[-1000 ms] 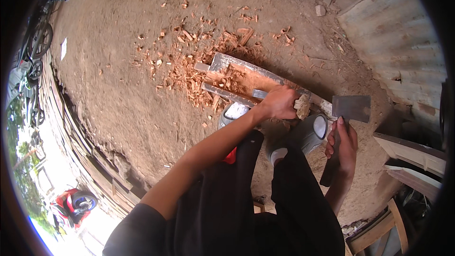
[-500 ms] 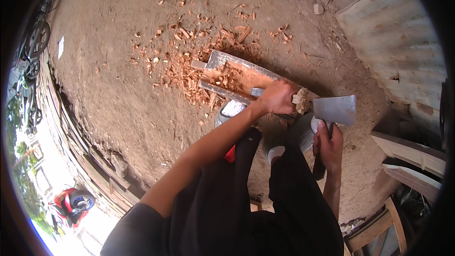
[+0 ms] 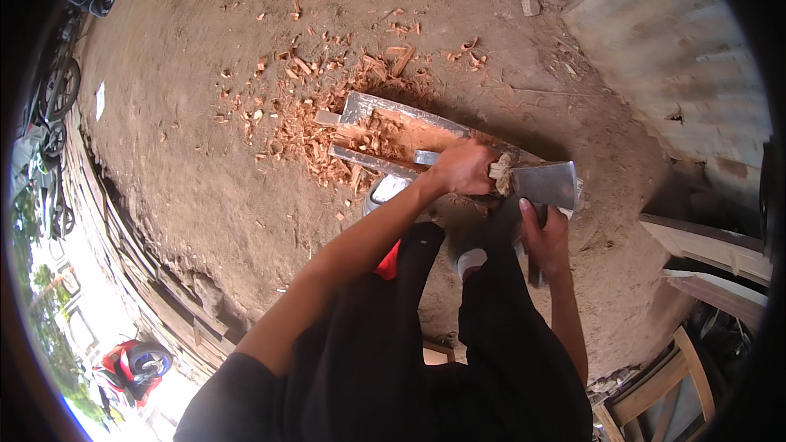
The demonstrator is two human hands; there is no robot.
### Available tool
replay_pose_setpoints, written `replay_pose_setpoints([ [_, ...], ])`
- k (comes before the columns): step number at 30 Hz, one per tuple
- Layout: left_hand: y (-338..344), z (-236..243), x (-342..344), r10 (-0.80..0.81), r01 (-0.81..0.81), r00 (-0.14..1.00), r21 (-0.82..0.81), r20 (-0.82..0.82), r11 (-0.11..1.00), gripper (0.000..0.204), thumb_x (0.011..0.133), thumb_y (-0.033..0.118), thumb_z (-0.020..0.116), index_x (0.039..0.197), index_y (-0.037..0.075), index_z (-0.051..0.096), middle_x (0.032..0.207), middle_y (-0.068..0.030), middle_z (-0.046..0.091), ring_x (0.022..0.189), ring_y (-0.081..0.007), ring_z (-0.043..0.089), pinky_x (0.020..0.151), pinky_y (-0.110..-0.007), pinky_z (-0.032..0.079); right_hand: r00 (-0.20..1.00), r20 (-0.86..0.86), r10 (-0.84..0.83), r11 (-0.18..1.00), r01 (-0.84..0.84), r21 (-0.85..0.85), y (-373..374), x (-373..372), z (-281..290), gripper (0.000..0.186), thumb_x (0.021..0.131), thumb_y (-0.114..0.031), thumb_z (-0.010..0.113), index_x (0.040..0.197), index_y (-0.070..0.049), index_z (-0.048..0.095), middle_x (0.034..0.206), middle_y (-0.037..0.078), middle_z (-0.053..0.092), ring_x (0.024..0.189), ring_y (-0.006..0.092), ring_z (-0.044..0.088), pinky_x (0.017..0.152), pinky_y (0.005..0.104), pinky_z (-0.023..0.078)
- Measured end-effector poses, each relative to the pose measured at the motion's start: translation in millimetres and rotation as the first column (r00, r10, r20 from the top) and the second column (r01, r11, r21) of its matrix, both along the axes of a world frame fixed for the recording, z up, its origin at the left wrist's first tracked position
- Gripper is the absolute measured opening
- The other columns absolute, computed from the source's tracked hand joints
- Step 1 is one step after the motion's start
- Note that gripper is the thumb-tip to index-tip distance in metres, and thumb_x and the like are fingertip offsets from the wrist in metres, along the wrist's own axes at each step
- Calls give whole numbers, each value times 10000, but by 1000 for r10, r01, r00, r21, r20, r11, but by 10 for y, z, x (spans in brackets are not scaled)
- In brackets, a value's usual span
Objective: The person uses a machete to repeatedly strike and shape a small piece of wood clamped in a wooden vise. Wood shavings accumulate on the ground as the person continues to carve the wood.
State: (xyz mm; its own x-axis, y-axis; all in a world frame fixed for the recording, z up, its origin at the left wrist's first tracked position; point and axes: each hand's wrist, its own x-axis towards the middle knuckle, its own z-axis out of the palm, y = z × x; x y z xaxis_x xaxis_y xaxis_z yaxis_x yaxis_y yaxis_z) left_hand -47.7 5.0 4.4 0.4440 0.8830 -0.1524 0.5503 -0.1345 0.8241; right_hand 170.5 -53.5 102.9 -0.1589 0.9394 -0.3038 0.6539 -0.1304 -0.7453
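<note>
My left hand [image 3: 463, 165] is closed round a tool, likely a chisel, whose battered pale wooden end [image 3: 501, 173] sticks out to the right; its metal blade [image 3: 426, 156] shows left of my fist, over a long, hollowed wooden piece [image 3: 405, 121] with grey, flaking edges. My right hand [image 3: 547, 239] grips the dark handle of a broad-bladed hatchet [image 3: 547, 183]. The hatchet's grey head is beside the battered end, touching or nearly touching it. Wood chips [image 3: 323, 165] are heaped in and around the piece. My feet, in grey footwear, are partly hidden beneath it.
A corrugated sheet wall [image 3: 679, 65] bounds the dirt ground [image 3: 188, 180] at right. Boards [image 3: 704, 241] and a wooden frame [image 3: 655, 393] stand at lower right. Motorbikes [image 3: 131, 372] and stacked planks [image 3: 131, 262] line the left side.
My right hand has brought the hatchet leftward and slightly up, to the battered end of the tool. My left hand keeps its grip; the whole view has shifted a little.
</note>
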Motion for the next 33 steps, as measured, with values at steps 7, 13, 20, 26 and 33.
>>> replay_pose_setpoints([
  [7, -9, -41, -3, -31, 32, 999, 18, -10, 999, 215, 602, 199, 685, 742, 36, 670, 718, -242, 674, 756, -457, 683, 736, -515, 551, 971, -123, -204, 963, 177, -203, -136, -52, -42, 405, 1072, -317, 586, 787, -32, 544, 556, 24, 517, 439, 127, 517, 425, 305, 404],
  [13, -31, -101, -117, 17, -18, 998, 23, 54, 1000, 234, 610, 205, 694, 738, 12, 663, 726, -264, 668, 769, -470, 680, 754, -528, 550, 920, -227, -320, 915, 238, -327, 84, -3, 193, 398, 1063, -340, 607, 802, -59, 505, 590, 10, 511, 449, 106, 501, 418, 289, 396],
  [20, -30, -65, -83, -4, 4, 1000, -1, 10, 1000, 250, 616, 225, 714, 758, 24, 673, 724, -244, 678, 776, -465, 684, 745, -527, 549, 973, -115, -198, 932, 151, -328, 104, -7, 185, 369, 1064, -317, 598, 822, -47, 531, 597, 14, 513, 466, 104, 500, 422, 290, 399],
  [26, -6, -54, -147, -68, 71, 993, 27, -101, 997, 248, 610, 222, 706, 759, 26, 673, 717, -234, 679, 756, -450, 685, 728, -520, 547, 991, -63, -121, 983, 111, -147, -24, 41, -221, 419, 1048, -336, 627, 811, 8, 598, 584, 76, 569, 447, 151, 535, 451, 331, 452],
  [33, -6, -106, -244, 7, -6, 1000, 91, -15, 996, 229, 578, 201, 689, 711, 15, 669, 713, -246, 669, 745, -456, 682, 705, -518, 551, 918, -261, -298, 946, 248, -208, -58, -61, 52, 434, 1083, -323, 555, 768, -25, 525, 607, 43, 554, 463, 134, 542, 441, 299, 428],
])
